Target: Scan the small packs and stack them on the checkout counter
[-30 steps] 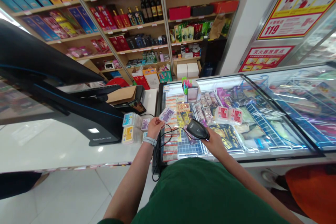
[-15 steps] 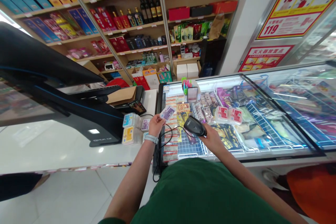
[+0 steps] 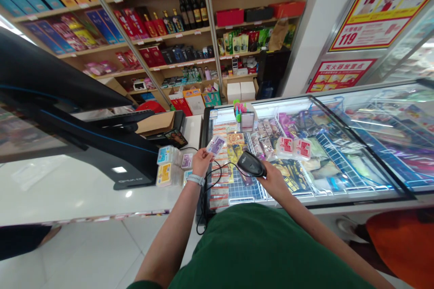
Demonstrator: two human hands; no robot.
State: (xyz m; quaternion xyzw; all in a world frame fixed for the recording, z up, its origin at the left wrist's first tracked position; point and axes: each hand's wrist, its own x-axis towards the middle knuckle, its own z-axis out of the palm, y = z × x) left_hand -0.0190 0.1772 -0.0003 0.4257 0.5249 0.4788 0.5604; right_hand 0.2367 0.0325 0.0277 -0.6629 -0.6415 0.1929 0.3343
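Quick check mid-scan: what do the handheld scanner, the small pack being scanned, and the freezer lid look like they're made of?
The black handheld barcode scanner in the right hand looks like moulded plastic with a dull sheen. The small purple-and-white pack in the left hand seems glossy printed card or film; too small to tell which. The clear sliding freezer lid looks like glass: see-through, with bright reflections, in a dark frame.

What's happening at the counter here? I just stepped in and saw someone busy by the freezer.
A person in a green top stands at a shop counter. The left hand holds up a small purple-and-white packet, and the right hand holds a black corded barcode scanner with its head turned toward the packet. Both are above the glass lid of a chest freezer. More small packets sit on the white counter beside a dark till screen.
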